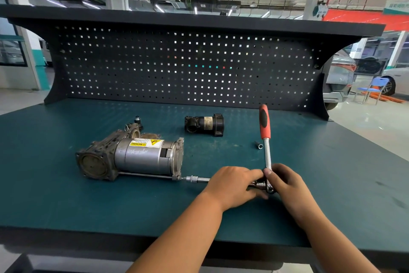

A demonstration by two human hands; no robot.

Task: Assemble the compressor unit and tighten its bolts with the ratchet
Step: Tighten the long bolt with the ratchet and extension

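The grey metal compressor unit (132, 157) lies on the green tabletop (66, 195). The left grip (232, 186) and right grip (287, 184) both hold the red-handled silver ratchet (265, 126), its bar on a bolt. I think tightening is under way; a black round part (204, 125) lies apart.

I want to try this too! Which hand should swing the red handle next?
Probably the right hand. It pinches the ratchet on the shank leading to the red handle, while the left hand grips the extension bar.
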